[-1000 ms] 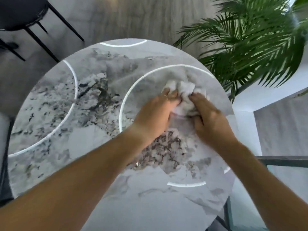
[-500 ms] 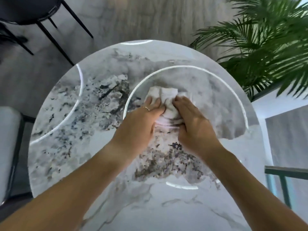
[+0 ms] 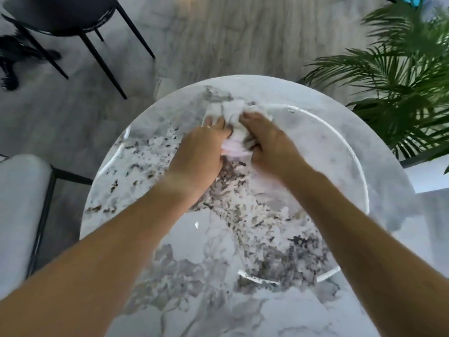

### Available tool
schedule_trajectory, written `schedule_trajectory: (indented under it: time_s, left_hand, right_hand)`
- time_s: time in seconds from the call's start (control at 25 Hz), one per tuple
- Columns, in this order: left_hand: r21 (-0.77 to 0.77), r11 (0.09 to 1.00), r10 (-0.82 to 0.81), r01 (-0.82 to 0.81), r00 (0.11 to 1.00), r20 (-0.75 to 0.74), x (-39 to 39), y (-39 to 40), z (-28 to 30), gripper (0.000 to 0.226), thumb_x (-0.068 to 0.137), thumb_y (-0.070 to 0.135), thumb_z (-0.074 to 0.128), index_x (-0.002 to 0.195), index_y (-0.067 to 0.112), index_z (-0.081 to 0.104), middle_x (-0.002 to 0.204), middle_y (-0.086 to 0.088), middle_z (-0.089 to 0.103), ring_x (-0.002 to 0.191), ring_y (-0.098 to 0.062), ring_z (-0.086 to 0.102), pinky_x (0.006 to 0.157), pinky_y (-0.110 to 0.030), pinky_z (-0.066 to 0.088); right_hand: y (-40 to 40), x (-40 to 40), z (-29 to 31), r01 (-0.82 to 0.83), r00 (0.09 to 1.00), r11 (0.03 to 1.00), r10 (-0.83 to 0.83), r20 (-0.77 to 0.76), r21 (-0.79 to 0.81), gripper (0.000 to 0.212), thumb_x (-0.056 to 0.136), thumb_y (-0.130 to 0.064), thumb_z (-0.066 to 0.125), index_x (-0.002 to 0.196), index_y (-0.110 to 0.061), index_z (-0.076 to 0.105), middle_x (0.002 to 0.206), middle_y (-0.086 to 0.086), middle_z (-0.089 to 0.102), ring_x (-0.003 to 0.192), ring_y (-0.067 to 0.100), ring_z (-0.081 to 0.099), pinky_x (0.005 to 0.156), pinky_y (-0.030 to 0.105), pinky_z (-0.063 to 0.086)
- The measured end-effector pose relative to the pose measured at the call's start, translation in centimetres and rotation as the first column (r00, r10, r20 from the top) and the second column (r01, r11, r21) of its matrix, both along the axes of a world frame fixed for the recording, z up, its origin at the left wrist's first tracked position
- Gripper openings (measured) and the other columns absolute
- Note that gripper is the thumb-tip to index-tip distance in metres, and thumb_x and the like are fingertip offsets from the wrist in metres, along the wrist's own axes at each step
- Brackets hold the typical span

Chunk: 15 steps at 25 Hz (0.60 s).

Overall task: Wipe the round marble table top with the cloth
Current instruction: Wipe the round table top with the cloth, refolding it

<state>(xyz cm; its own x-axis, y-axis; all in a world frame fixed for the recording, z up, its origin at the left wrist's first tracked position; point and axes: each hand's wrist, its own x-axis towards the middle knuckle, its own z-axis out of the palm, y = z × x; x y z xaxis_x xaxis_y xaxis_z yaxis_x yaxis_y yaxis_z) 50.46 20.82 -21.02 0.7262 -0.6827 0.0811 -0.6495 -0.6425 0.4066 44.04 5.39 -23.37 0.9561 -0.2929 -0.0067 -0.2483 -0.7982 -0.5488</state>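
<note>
The round marble table top (image 3: pixel 199 239) fills the middle of the head view, white with grey and dark veining. A crumpled white cloth (image 3: pixel 234 117) lies on its far part, near the far edge. My left hand (image 3: pixel 201 152) presses on the cloth's left side, a ring on one finger. My right hand (image 3: pixel 269 144) grips the cloth's right side with curled fingers. Both forearms reach across the table from the near edge. The middle of the cloth is bunched between the two hands.
A dark chair (image 3: pixel 73 23) with thin black legs stands on the floor at the far left. A pale upholstered seat (image 3: pixel 21 203) sits close at the left. A green palm plant (image 3: pixel 393 88) overhangs the table's right side, above a white ledge (image 3: pixel 427 173).
Both hands have pushed the cloth away from me, toward the table's far edge and slightly left. The view has also shifted, and the table now sits lower in frame.
</note>
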Motion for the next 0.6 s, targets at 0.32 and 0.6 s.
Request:
schedule_trajectory:
  time_s: [0.32,0.6]
  left_hand:
    - [-0.019,0.995,0.097,-0.096,0.994,0.045,2.6,4.5,-0.5,0.051,0.08,-0.011,0.061,0.127,0.008,0.063,0.13,-0.018,0.063,0.113,-0.04,0.063,0.092,-0.05,0.054]
    - [0.006,0.992,0.129,-0.13,0.991,0.015,0.7,7.1,0.1,0.053,0.078,-0.006,0.065,0.129,0.011,0.062,0.128,-0.017,0.065,0.109,-0.035,0.066,0.09,-0.048,0.056]
  right_hand:
    - [3.0,4.5,0.2,-0.252,0.966,0.968,0.252,-0.061,0.015,0.071,0.082,0.007,0.051,0.149,-0.009,0.035,0.158,0.01,0.033,0.149,0.026,0.023,0.121,0.045,0.026]
    - [5.8,3.6,0.9,-0.265,0.962,0.96,0.256,0.098,0.091,0.052,0.08,-0.009,0.039,0.129,-0.01,0.057,0.131,0.01,0.061,0.124,0.028,0.054,0.105,0.042,0.046]
